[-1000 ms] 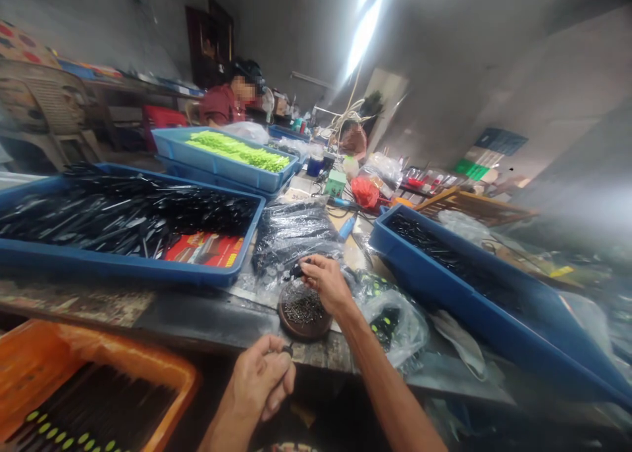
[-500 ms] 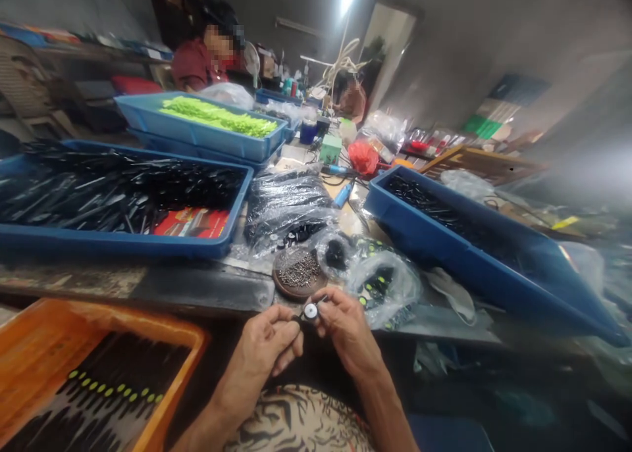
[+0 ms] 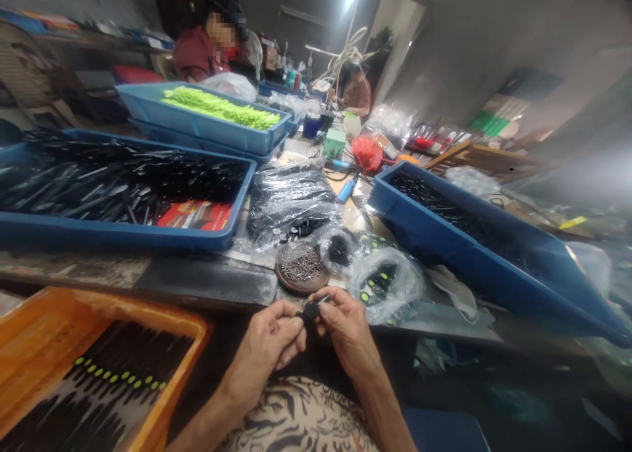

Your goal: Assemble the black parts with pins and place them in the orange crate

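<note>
Between both hands is a small black part with a round disc point(image 3: 311, 310), its dark face toward me. My left hand point(image 3: 276, 337) pinches it from the left between thumb and fingertips. From the right, my right hand point(image 3: 344, 317) has closed fingers on it, and a thin light-coloured piece shows at the fingertips. Just beyond the hands sits a round brown dish point(image 3: 299, 287) of small metal screws or pins point(image 3: 302, 264). Beside it lies a clear plastic bag point(image 3: 353, 297) of black parts with yellow-green discs.
An orange crate point(image 3: 197, 333) at lower left holds rows of black parts with yellow-green dots. Blue trays of black pieces stand left point(image 3: 197, 240) and right point(image 3: 444, 238). A pale blue tray point(image 3: 212, 124) carries bright green pieces. Two people sit farther back.
The disc in my hands has been turned over: a white face showed before, now a black one. My hands have barely shifted, and the view has moved slightly.
</note>
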`<action>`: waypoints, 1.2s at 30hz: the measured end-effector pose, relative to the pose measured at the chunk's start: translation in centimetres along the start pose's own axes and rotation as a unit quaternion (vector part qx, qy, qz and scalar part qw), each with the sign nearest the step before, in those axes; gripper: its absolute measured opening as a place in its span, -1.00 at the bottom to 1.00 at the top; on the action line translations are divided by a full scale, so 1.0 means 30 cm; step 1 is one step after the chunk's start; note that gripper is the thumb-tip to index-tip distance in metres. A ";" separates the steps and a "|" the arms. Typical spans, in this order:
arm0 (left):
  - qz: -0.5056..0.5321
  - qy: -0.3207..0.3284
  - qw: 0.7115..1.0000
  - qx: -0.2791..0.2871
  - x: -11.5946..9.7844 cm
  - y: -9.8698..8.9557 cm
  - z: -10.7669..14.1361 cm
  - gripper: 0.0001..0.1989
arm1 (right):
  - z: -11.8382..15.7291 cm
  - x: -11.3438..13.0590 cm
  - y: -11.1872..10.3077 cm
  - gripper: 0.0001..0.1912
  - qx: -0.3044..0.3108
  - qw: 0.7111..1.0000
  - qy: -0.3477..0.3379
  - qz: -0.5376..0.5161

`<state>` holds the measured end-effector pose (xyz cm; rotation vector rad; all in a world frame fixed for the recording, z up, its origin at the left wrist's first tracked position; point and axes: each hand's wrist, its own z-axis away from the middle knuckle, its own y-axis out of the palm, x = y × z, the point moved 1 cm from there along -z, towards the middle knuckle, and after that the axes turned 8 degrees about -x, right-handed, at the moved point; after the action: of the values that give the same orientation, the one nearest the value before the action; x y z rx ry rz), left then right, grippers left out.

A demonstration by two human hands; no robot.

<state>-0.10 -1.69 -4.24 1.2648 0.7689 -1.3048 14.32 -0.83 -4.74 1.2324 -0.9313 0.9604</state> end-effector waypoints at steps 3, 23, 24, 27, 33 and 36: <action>-0.007 -0.007 1.000 0.001 0.001 0.001 0.003 -0.82 | 0.003 -0.001 -0.001 -0.82 0.004 1.000 -0.002 0.019; -0.193 0.034 0.980 0.028 0.043 0.009 0.025 -0.87 | 0.073 -0.056 -0.081 -0.81 0.007 0.996 0.004 0.094; -0.223 0.049 0.973 0.031 0.040 0.010 0.028 -0.87 | 0.079 -0.059 -0.083 -0.82 0.006 0.996 0.005 0.091; -0.309 0.096 0.945 0.050 0.038 0.017 0.037 -0.88 | 0.098 -0.060 -0.091 -0.82 -0.005 0.994 0.003 0.105; -0.456 0.141 0.875 0.082 0.084 0.032 0.040 -0.89 | 0.130 -0.066 -0.113 -0.83 -0.028 0.985 -0.011 0.171; -0.515 0.186 0.831 0.097 0.103 0.039 0.039 -0.87 | 0.134 -0.086 -0.120 -0.84 -0.026 0.989 -0.007 0.144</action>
<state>1.30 -3.82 -6.64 1.3103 1.7966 -2.0391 16.68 -5.34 -7.91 1.0802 -1.1601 1.1476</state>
